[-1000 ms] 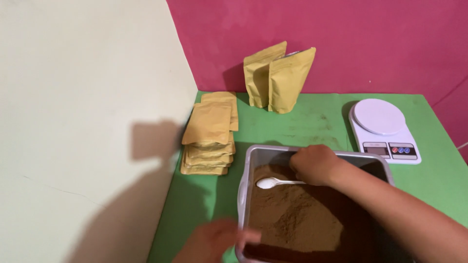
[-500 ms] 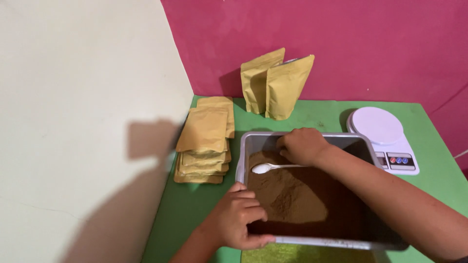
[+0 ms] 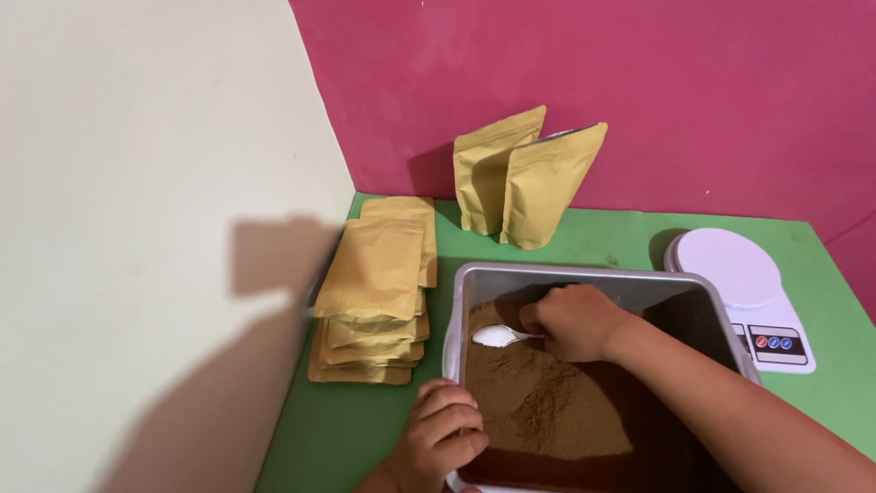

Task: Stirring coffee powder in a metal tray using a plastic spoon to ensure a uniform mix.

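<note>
Gripping white spoon — right hand | left hand curled on tray rim

The person's right hand reaches in from the lower right, its bare forearm stretched on a slant, knuckles up and fingers curled tight into a pinching grip. The left hand comes up from the bottom edge, wrist bent, fingers folded over in a loose fist, thumb side facing right.
</note>
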